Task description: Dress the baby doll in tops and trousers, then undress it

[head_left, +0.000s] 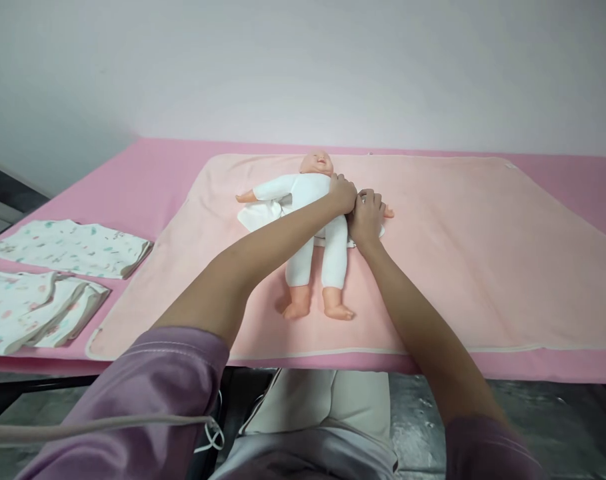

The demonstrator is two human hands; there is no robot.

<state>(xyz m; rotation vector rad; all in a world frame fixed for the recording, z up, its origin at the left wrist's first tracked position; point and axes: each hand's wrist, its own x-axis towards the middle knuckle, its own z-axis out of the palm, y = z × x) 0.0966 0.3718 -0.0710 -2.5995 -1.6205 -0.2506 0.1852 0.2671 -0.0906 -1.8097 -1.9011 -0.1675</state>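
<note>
A baby doll [311, 189] with a white cloth body lies on its back, head toward the wall. Beneath its trunk a white garment [257, 215] is spread, showing at both sides. My left hand [343, 194] reaches across the doll's chest, its fingers curled at the shoulder and upper arm on the right side. Just beside it, my right hand [367, 215] is closed around the same arm lower down. The doll's small hand [389, 212] sticks out past my right hand. My hands hide most of that arm and any cloth between the fingers.
A peach blanket [483, 267] lies under the doll on the pink table surface [117, 180]. Two folded printed baby garments, one with green motifs [67, 248] and one with pink motifs [17, 307], are at the left. A pale wall [303, 73] stands behind.
</note>
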